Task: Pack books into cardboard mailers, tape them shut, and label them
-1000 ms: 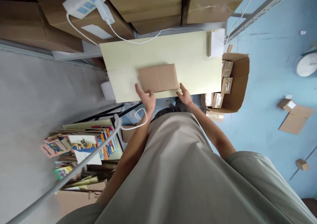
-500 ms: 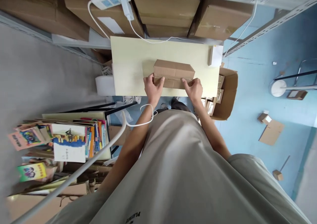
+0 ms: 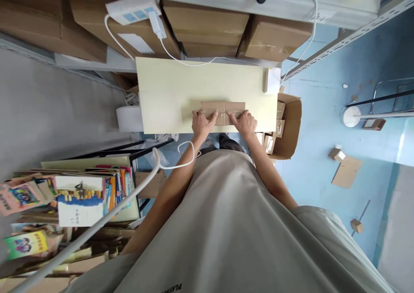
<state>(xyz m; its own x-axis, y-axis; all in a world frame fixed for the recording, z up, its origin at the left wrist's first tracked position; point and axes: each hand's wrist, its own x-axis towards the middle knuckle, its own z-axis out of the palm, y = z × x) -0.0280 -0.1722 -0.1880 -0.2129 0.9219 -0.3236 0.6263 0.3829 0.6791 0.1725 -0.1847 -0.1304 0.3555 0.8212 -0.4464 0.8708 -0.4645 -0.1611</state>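
A small brown cardboard box point(image 3: 223, 108) stands on the pale yellow table point(image 3: 168, 94) near its front edge. My left hand point(image 3: 203, 124) presses on the box's near left part, fingers laid over the flap. My right hand point(image 3: 245, 122) does the same on the near right part. Both hands' fingers are stretched over the cardboard and meet near the box's middle seam. A white cable loops round my left wrist.
A white packet point(image 3: 271, 80) stands at the table's far right corner. An open carton point(image 3: 289, 124) with small boxes sits on the blue floor to the right. Big cartons point(image 3: 207, 25) and a power strip point(image 3: 131, 10) fill the shelf behind. Stacked books point(image 3: 80, 193) lie left.
The flat cardboard was raised into a box shape, then both hands moved onto its near flaps and pressed them down. The box now looks lower and my hands sit closer together.
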